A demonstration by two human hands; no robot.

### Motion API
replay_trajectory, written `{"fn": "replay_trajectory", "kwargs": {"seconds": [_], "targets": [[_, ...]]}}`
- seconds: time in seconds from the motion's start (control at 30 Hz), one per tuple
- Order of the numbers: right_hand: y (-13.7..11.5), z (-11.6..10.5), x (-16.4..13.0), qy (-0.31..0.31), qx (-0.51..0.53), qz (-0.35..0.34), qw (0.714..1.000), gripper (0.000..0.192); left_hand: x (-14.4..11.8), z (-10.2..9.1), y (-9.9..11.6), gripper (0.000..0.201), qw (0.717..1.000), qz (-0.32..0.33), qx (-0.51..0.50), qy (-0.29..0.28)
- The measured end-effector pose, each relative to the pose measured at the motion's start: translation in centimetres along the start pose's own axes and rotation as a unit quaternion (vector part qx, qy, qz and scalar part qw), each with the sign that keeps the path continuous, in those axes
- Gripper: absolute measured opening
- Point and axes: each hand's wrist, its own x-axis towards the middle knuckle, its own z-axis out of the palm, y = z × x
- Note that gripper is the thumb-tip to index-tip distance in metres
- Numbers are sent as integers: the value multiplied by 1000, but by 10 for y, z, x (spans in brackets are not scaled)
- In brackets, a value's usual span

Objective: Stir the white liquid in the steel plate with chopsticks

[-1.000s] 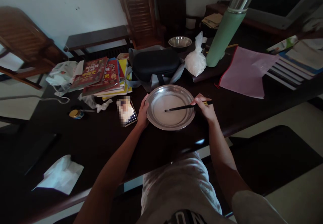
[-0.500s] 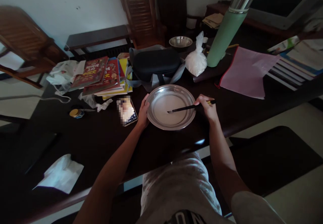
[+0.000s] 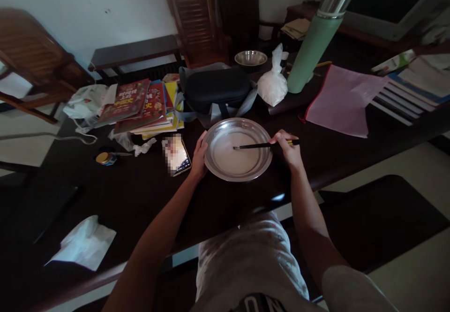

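While the left hand [image 3: 199, 157] grips the steel plate's [image 3: 225, 171] rim, right-hand [image 3: 288, 151] fingers pinch chopsticks [image 3: 262, 145], now swung farther up.

There is one view only, from a camera on the seated person's head. It looks forward and steeply down over the dark surface [image 3: 105, 194], near enough that both forearms and the lap fill the bottom. Farther off, at the top, it takes in wooden chairs [image 3: 197, 21] and the pale wall [image 3: 105, 2].
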Motion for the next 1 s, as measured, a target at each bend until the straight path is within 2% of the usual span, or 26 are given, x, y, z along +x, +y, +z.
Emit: {"fn": "replay_trajectory", "kwargs": {"seconds": [0.17, 0.33, 0.47, 0.6, 0.67, 0.77, 0.9, 1.0], "targets": [[1, 0, 0, -40, 8, 14, 999, 59, 1, -1, -1, 71, 1000, 2, -1, 3], [0, 0, 0, -9, -4, 1, 1000, 61, 0, 0, 0, 73, 1000, -4, -1, 2], [-1, 0, 0, -54, -14, 0, 998, 61, 0, 1, 2, 77, 1000, -4, -2, 3], [-2, 0, 0, -9, -12, 7, 1000, 60, 0, 1, 3, 75, 1000, -1, 2, 3], [-2, 0, 0, -22, -5, 23, 999, 62, -1, 2, 3, 74, 1000, 0, 3, 4], [-2, 0, 0, -51, -17, 9, 999, 62, -1, 3, 4, 75, 1000, -4, 1, 5], [-2, 0, 0, -1, -18, 3, 1000, 61, -1, 3, 5, 79, 1000, -6, 2, 0], [0, 0, 0, -22, -10, 20, 1000, 62, -1, 3, 4, 79, 1000, -10, -2, 0]]}}
